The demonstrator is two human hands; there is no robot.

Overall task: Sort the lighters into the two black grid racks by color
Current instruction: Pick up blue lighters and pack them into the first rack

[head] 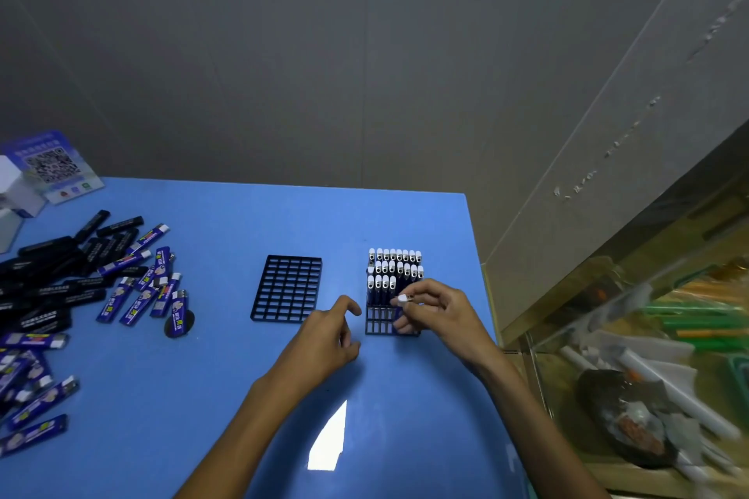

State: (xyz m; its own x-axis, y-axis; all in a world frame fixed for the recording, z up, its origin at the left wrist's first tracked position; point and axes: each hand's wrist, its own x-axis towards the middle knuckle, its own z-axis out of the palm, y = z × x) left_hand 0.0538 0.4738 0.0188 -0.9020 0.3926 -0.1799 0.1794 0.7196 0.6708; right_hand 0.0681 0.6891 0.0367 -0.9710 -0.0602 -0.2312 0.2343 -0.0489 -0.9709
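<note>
Two black grid racks stand on the blue table. The left rack (287, 288) holds nothing. The right rack (381, 321) carries several upright blue lighters (394, 267) with white caps in its far rows. My right hand (435, 310) pinches a blue lighter (403, 300) by its white top, over the rack's near cells. My left hand (330, 330) hovers between the racks with fingers loosely curled and nothing in it. A mixed pile of black lighters (52, 275) and blue lighters (150, 292) lies at the table's left.
A QR-code card (54, 166) and a white box (12, 182) sit at the back left corner. The table's right edge (484, 275) meets a glass case (628, 356) filled with clutter. A grey wall rises behind the table.
</note>
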